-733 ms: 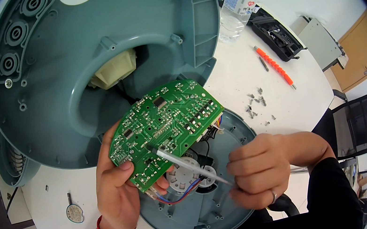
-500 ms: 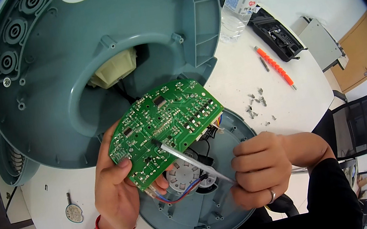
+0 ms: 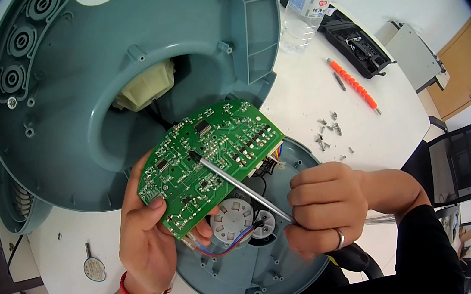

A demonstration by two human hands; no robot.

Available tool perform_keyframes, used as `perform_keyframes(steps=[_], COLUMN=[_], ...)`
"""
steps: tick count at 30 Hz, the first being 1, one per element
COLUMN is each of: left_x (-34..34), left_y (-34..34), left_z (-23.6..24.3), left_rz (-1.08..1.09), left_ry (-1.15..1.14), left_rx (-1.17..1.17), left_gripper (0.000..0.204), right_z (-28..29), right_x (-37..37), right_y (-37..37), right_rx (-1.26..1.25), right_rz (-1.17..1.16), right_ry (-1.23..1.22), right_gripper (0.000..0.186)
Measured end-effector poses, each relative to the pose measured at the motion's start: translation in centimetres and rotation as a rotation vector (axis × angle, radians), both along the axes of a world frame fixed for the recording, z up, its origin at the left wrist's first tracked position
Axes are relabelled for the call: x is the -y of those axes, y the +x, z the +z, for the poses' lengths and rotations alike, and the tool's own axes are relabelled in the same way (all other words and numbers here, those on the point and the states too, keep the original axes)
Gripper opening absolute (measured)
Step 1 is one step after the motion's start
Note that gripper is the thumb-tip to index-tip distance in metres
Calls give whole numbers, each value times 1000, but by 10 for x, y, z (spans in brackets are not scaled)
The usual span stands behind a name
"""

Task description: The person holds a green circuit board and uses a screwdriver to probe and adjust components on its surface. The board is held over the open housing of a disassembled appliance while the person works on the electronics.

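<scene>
Green circuit board held over a round grey-blue base, a screwdriver tip set on it.
The left hand (image 3: 147, 245) grips the circuit board (image 3: 207, 163) by its lower left edge, thumb on top; the right hand (image 3: 323, 207) is closed around the screwdriver (image 3: 241, 185), whose shaft slants up-left to the board's middle; red and blue wires (image 3: 226, 247) run under the board to the base (image 3: 254, 272); loose screws (image 3: 327, 130) lie on the white table (image 3: 301, 94) beside an orange-handled tool (image 3: 353, 84).
</scene>
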State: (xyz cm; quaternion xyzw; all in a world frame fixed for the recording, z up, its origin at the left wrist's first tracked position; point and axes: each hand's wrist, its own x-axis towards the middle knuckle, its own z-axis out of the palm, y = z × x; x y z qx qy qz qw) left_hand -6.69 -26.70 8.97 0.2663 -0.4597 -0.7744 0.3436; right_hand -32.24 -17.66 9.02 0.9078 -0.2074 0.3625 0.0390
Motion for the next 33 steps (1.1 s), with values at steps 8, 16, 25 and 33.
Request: perform_keyframes(steps=[8, 16, 25, 33], left_x=[-2, -3, 1, -2], left_y=[-2, -2, 1, 0], left_z=[1, 4, 1, 3], left_rz=[19, 38, -36, 15], left_ry=[5, -2, -38, -27], left_rx=[16, 28, -4, 75], left_gripper=[67, 69, 70, 69], right_z=[-1, 0, 2, 4], right_x=[3, 4, 1, 2], right_y=[8, 4, 10, 8], right_rx=[20, 39, 22, -32], right_rz=[113, 51, 69, 137], right_ry=[19, 63, 9, -3], right_gripper=[9, 11, 10, 9])
